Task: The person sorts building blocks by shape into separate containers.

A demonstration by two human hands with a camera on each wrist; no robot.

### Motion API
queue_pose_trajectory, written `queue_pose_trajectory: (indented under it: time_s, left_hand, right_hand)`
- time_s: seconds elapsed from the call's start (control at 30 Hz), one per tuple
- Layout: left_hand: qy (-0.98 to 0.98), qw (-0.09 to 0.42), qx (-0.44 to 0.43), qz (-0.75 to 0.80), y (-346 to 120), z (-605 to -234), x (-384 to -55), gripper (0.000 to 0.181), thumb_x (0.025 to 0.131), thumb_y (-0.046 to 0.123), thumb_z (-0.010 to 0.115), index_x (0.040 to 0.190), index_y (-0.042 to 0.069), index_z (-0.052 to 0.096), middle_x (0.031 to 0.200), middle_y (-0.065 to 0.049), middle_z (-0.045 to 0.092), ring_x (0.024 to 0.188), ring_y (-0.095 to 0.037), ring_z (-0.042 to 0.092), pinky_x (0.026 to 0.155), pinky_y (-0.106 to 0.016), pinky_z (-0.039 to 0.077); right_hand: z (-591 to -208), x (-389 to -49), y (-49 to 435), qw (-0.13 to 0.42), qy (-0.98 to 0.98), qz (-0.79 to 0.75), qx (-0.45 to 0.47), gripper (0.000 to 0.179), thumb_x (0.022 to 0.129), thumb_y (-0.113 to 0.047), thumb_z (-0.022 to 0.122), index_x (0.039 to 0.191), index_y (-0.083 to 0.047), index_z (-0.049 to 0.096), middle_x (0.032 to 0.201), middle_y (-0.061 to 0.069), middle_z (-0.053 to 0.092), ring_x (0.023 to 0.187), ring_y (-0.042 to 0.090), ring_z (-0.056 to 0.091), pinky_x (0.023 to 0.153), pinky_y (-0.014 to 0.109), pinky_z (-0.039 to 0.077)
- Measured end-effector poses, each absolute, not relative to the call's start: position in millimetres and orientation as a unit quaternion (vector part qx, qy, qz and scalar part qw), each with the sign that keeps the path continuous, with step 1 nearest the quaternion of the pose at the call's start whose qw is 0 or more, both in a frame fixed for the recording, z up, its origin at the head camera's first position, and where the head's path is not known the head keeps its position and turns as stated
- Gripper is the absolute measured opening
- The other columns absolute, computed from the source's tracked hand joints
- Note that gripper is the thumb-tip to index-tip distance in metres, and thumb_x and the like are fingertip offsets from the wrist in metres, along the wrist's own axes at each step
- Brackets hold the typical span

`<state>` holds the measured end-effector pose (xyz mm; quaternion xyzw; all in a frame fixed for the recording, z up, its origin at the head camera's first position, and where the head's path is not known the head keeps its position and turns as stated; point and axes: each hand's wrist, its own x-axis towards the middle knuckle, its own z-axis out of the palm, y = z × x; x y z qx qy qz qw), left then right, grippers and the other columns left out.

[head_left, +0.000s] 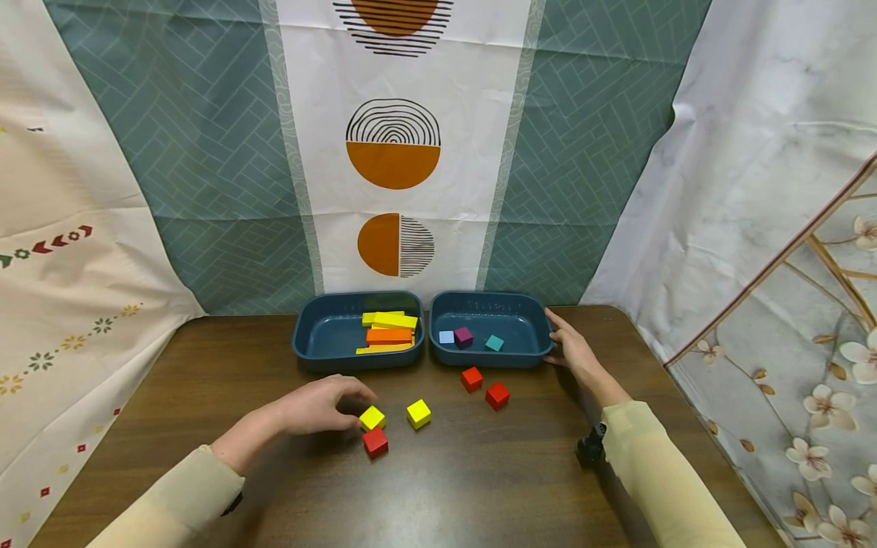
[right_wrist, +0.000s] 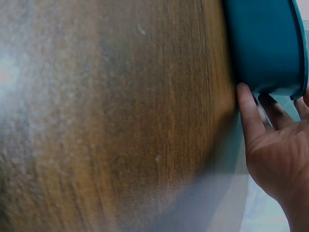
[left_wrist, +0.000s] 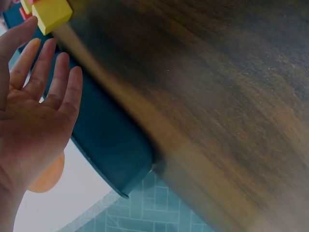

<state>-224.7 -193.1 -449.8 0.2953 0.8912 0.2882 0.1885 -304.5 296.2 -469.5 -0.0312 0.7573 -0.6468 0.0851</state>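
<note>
In the head view my left hand (head_left: pixel 317 405) is just left of a yellow cube (head_left: pixel 372 418), thumb tip right at its side. Its fingers look loosely extended in the left wrist view, with a yellow cube (left_wrist: pixel 52 14) beyond the thumb. A red cube (head_left: pixel 375 442) sits directly in front of that yellow cube, and a second yellow cube (head_left: pixel 419 414) lies to the right. My right hand (head_left: pixel 574 352) rests against the right end of a blue bin (head_left: pixel 541 354), fingers spread along its outer wall.
The right bin holds a light blue cube (head_left: pixel 447 337), a purple cube (head_left: pixel 464 337) and a teal cube (head_left: pixel 494 343). Beside it, the left bin (head_left: pixel 308 354) contains yellow and orange blocks (head_left: pixel 389 336). Two red cubes, one nearer the bin (head_left: pixel 472 379) and another (head_left: pixel 497 395), lie in front.
</note>
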Motion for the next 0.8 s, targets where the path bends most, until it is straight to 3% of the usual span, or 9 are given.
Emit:
queue_pose_trajectory:
  time_s: [0.4, 0.67, 0.8]
  left_hand:
    - [0.891, 0.191, 0.312, 0.270, -189, -457, -227, 0.038, 0.091, 0.021, 0.078, 0.128, 0.019, 0.069, 0.124, 0.010, 0.064, 0.114, -0.018, 0.056, 0.101, -0.049, 0.048]
    - [0.893, 0.194, 0.309, 0.263, -186, -458, -228, 0.036, 0.091, 0.020, 0.078, 0.126, 0.020, 0.069, 0.122, 0.012, 0.064, 0.111, -0.018, 0.056, 0.099, -0.046, 0.049]
    - [0.893, 0.198, 0.306, 0.263, -186, -459, -228, 0.036, 0.091, 0.021, 0.078, 0.126, 0.020, 0.070, 0.121, 0.012, 0.064, 0.111, -0.019, 0.056, 0.100, -0.046, 0.049]
  right_hand:
    - [-460, -298, 292, 0.088, 0.753, -0.652, -0.033, 0.061, 0.105, -0.004, 0.029, 0.165, -0.010, 0.019, 0.170, 0.016, 0.006, 0.145, 0.050, 0.028, 0.108, 0.069, 0.035]
    - [-487, -315, 302, 0.072, 0.762, -0.642, -0.029, 0.061, 0.105, -0.007, 0.027, 0.165, -0.018, 0.019, 0.171, 0.011, 0.006, 0.145, 0.046, 0.028, 0.107, 0.066, 0.039]
    - [-481, -312, 300, 0.075, 0.762, -0.643, -0.028, 0.061, 0.106, -0.006, 0.027, 0.165, -0.016, 0.020, 0.171, 0.011, 0.006, 0.144, 0.047, 0.029, 0.106, 0.067, 0.039]
